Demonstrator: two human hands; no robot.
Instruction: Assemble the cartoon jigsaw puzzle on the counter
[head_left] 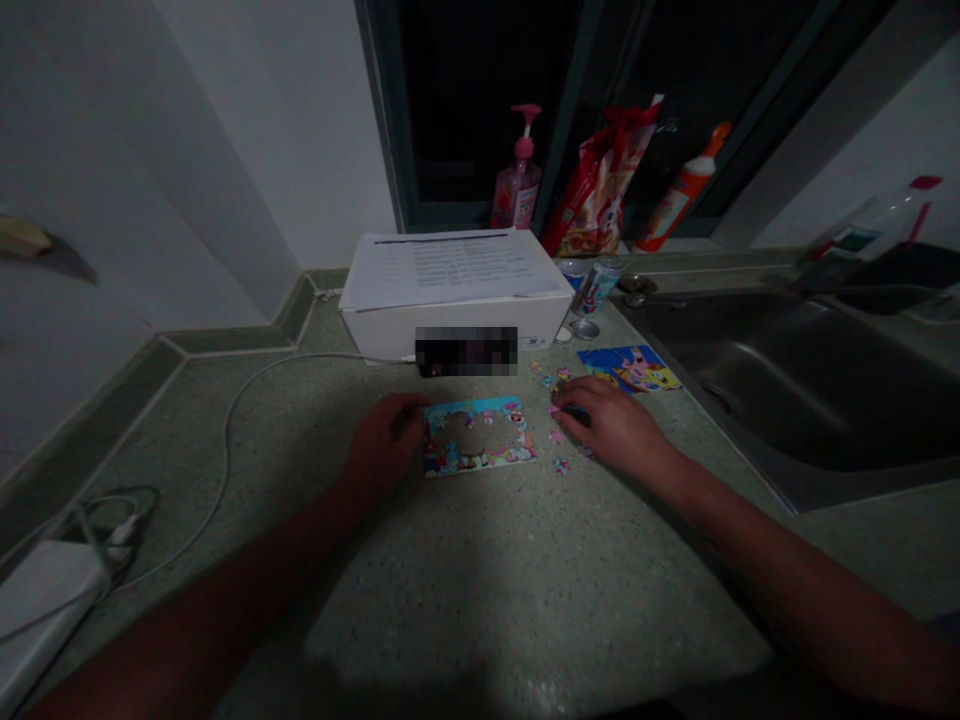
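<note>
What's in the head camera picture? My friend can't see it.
The left hand is at the left edge of an unfinished puzzle; the right hand is over loose pieces. A white box stands behind, a sink to the right.

Puzzle pieces (562,466) too small for detail

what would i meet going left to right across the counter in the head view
White power strip, left hand, partly filled jigsaw puzzle, right hand, metal sink.
</note>
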